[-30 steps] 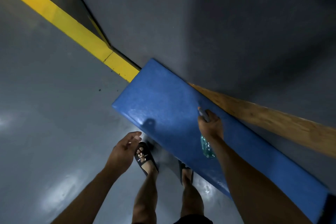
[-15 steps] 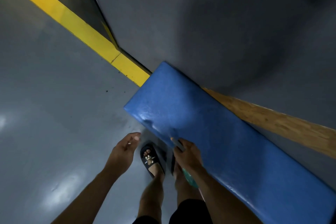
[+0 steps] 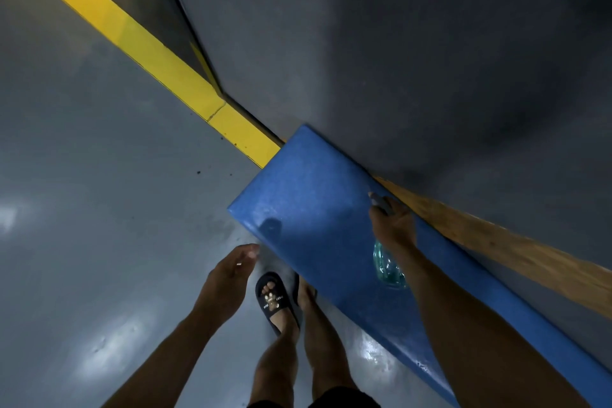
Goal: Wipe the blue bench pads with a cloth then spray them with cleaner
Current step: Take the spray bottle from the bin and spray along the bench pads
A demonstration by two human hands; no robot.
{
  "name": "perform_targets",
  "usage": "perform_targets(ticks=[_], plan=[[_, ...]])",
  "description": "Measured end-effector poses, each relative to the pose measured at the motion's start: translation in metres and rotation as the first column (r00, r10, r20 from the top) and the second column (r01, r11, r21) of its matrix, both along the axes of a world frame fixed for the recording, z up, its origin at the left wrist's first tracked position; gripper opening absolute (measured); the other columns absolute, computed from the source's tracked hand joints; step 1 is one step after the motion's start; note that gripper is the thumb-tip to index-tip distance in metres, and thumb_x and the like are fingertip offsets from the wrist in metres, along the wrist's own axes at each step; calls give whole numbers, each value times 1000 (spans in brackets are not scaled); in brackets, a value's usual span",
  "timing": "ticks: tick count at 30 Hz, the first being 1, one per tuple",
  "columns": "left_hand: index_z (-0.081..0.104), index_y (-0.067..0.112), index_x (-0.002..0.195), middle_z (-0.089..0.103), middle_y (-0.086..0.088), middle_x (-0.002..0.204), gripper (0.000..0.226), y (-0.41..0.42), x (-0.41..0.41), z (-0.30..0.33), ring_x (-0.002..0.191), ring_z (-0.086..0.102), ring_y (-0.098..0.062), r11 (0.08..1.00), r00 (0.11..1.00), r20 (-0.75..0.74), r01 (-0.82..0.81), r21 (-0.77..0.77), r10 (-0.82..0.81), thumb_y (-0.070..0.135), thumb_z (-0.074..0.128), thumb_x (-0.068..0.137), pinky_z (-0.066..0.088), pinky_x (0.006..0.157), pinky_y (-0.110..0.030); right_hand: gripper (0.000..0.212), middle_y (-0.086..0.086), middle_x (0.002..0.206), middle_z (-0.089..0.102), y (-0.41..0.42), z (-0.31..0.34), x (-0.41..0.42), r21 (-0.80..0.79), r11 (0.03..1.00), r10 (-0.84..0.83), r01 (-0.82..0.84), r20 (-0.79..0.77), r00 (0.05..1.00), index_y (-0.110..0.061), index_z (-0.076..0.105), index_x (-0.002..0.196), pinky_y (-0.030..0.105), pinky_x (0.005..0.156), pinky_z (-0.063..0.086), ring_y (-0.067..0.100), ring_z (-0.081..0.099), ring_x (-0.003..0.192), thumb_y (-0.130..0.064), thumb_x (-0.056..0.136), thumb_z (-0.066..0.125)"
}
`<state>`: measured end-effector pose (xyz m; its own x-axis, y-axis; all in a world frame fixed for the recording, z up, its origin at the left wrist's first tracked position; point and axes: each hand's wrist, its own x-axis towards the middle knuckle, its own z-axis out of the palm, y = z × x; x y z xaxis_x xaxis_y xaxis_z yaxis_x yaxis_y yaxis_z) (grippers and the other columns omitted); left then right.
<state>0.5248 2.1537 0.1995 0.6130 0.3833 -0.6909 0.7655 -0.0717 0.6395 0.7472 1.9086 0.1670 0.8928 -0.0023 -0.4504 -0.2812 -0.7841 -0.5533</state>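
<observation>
Two hands were in view and only one was working: the left hand (image 3: 231,275) hung over the floor (image 3: 82,242) with its fingers loose and lightly curled, holding nothing, while the right hand (image 3: 392,225) gripped the neck of a clear green bottle (image 3: 387,267), fingers wrapped round the grey sprayer head, which pointed along the pad (image 3: 314,225) toward its far end. That bottle hung just above the pad, near the back edge where the wooden rail (image 3: 496,248) ran along the wall (image 3: 397,60). Going left to right, the risks looked like these: the floor by the two sandalled feet shone as if wet, so a slip seemed possible; mist aimed too near the pad's end could overshoot onto the floor and the yellow line (image 3: 149,53); spray held that close to the back edge could land on the rail instead. No cloth showed anywhere. Counted: one yellow line, two hands, two feet, one pad, one bottle, one rail
</observation>
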Motion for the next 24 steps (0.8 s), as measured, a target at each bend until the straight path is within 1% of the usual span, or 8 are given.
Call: perform_targets(ticks=[4, 6, 8, 12, 15, 19, 22, 24], plan=[[61, 47, 101, 70, 11, 111, 19, -1, 14, 2, 104, 64, -12, 1000, 1000, -4, -12, 4, 12, 35, 47, 101, 49, 93, -38, 18, -8, 67, 58, 10, 5, -8, -19, 998, 52, -52, -14, 999, -33, 57, 71, 26, 54, 36, 5, 53, 58, -26, 88, 57], [61, 53, 97, 70, 11, 110, 22, -1, 18, 4, 103, 65, -12, 1000, 1000, -4, -24, 4, 24, 38, 47, 101, 50, 92, -38, 14, -11, 74, 61, 17, 0, -26, -31, 986, 162, -164, -72, 984, -36, 52, 74, 26, 62, 42, 1, 55, 66, -34, 88, 55], [58, 62, 95, 70, 13, 109, 24, 0, 22, 6, 102, 64, -9, 999, 1000, 3, -31, 10, 31, 42, 46, 100, 50, 91, -37, 16, -6, 93, 69, 24, -9, -46, -54, 955, 282, -292, -147, 948, -30, 59, 89, 35, 76, 51, 15, 64, 83, -44, 86, 51], [55, 68, 93, 69, 14, 109, 33, 4, 25, 12, 101, 63, -6, 999, 999, 3, -43, 15, 43, 37, 45, 101, 50, 90, -35, 30, 0, 91, 70, 50, -12, -87, 16, 885, 458, -465, -202, 866, -21, 61, 94, 36, 74, 49, 25, 66, 88, -44, 80, 48], [59, 55, 98, 69, 13, 112, 18, 8, 21, 13, 106, 63, -12, 997, 997, -1, -76, -1, 76, 48, 43, 97, 50, 93, -38, 29, 2, 91, 71, 65, -14, -107, 41, 873, 482, -486, -229, 846, -21, 57, 89, 36, 76, 49, 26, 66, 90, -46, 79, 46], [59, 48, 104, 68, 11, 114, 31, 11, 11, 11, 110, 62, -16, 990, 990, -10, -140, -37, 139, 63, 41, 85, 49, 97, -41, 33, 3, 89, 71, 77, -18, -107, 40, 890, 450, -454, -239, 861, -19, 60, 89, 34, 73, 48, 26, 66, 86, -46, 80, 44], [63, 52, 103, 69, 11, 114, 39, 15, 4, 10, 110, 62, -15, 981, 983, -6, -183, -66, 183, 79, 44, 82, 48, 98, -42, 18, -2, 79, 66, 79, -20, -82, 66, 923, 384, -378, -178, 906, -24, 62, 85, 35, 67, 48, 21, 63, 75, -39, 84, 52], [62, 54, 102, 69, 11, 113, 34, 16, 4, 11, 109, 62, -15, 981, 983, -8, -186, -55, 186, 77, 44, 84, 48, 97, -42, 12, -3, 72, 63, 76, -21, -56, 97, 946, 320, -309, -145, 936, -29, 59, 78, 37, 64, 51, 18, 61, 68, -33, 89, 55]])
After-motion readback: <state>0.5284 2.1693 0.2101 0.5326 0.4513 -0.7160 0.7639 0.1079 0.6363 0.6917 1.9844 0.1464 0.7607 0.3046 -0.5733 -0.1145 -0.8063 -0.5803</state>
